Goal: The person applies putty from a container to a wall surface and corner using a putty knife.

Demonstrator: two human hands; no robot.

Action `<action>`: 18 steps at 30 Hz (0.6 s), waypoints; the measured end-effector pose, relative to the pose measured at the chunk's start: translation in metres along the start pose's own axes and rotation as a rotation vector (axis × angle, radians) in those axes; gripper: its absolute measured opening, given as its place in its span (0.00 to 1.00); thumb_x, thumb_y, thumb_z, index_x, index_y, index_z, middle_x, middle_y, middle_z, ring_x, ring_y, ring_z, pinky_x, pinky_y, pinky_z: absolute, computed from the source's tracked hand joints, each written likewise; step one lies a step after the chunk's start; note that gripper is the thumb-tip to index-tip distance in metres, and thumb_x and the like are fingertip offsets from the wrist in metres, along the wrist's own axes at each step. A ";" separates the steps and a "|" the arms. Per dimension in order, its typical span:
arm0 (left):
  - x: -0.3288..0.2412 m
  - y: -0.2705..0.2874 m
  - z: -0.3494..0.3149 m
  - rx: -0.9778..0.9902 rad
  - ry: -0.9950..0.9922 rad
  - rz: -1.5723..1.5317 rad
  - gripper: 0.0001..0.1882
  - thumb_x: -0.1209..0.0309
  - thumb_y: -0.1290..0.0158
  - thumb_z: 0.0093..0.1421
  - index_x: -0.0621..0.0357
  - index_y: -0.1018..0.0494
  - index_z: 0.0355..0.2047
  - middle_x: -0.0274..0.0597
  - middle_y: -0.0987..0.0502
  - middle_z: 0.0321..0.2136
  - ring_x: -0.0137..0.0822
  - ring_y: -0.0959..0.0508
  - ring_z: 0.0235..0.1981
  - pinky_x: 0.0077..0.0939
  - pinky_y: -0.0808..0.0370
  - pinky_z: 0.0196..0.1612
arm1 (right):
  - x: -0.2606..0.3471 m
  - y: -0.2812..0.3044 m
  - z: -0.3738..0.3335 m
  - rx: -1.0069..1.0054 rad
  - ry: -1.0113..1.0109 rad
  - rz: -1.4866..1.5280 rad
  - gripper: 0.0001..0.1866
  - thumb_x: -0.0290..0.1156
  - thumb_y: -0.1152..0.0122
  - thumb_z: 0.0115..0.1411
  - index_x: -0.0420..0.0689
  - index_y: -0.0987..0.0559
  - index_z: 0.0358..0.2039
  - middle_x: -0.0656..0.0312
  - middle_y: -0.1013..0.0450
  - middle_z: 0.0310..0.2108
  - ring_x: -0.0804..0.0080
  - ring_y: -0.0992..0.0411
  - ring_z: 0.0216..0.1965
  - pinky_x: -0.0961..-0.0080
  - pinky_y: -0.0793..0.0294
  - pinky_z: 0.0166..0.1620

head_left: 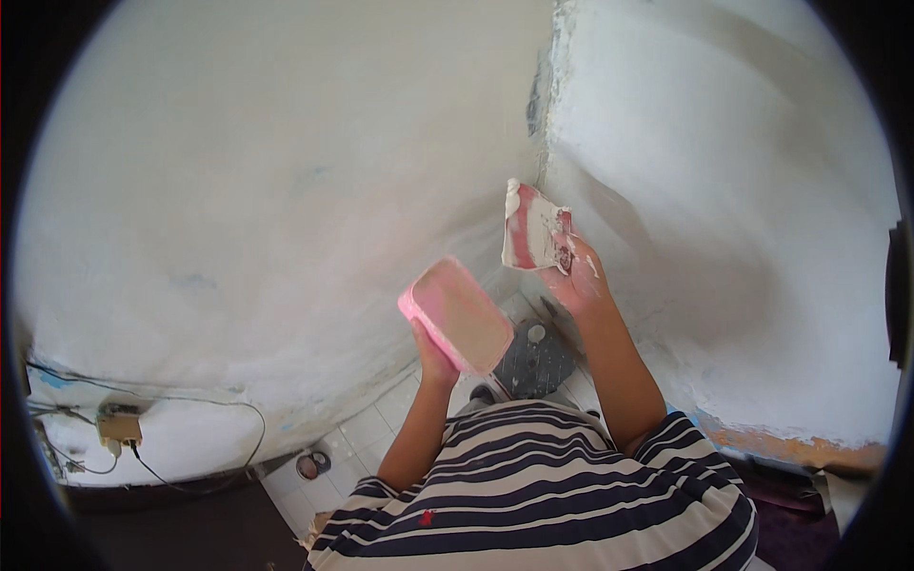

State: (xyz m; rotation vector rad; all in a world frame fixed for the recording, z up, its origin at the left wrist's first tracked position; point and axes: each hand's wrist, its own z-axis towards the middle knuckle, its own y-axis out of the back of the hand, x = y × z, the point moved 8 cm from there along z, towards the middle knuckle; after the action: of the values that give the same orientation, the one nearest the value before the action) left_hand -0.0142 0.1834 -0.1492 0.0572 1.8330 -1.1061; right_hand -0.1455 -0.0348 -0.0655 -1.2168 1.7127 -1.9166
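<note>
My left hand (436,357) is closed round the side of a pink plastic tub (461,316), its fingers partly hidden beneath it. Pale putty coats the inside of the tub. In my right hand (579,278) is a wide red putty knife (533,228), raised near the corner of the walls. White putty covers much of its blade, with a thick bead along the upper left edge, and smears my fingers. Tub and blade are apart, the blade higher and to the right.
Two plastered walls meet at a rough corner (545,124). A splattered dark grey stool (535,360) stands on white floor tiles (379,419) below my hands. At lower left, a socket box (119,427) with hanging cables is on the wall, and a small round container (312,464) sits on the floor.
</note>
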 end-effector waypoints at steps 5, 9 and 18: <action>0.017 0.014 0.000 -0.015 0.020 0.037 0.39 0.37 0.67 0.70 0.50 0.45 0.70 0.42 0.36 0.66 0.44 0.33 0.65 0.43 0.35 0.67 | 0.063 -0.009 0.042 -0.029 0.374 -0.091 0.26 0.23 0.50 0.65 0.38 0.35 0.64 0.57 0.29 0.56 0.67 0.30 0.57 0.66 0.31 0.61; 0.009 0.026 -0.011 -0.093 0.022 0.102 0.39 0.36 0.67 0.70 0.49 0.45 0.70 0.42 0.36 0.66 0.45 0.33 0.65 0.45 0.34 0.66 | 0.084 0.001 0.082 -0.251 0.783 -0.306 0.25 0.22 0.52 0.66 0.38 0.32 0.64 0.58 0.27 0.51 0.75 0.29 0.52 0.74 0.30 0.54; -0.002 0.031 -0.021 -0.042 -0.026 0.098 0.42 0.34 0.63 0.67 0.48 0.46 0.71 0.42 0.36 0.66 0.45 0.34 0.66 0.47 0.33 0.66 | 0.087 -0.075 0.094 -0.520 1.436 -1.377 0.38 0.10 0.56 0.51 0.33 0.38 0.67 0.40 0.39 0.67 0.40 0.44 0.69 0.54 0.42 0.70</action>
State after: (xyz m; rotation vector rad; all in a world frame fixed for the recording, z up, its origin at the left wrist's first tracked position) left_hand -0.0131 0.2172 -0.1652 0.1065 1.8106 -0.9950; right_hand -0.1052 -0.1399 0.0310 -1.4291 2.1970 -4.0787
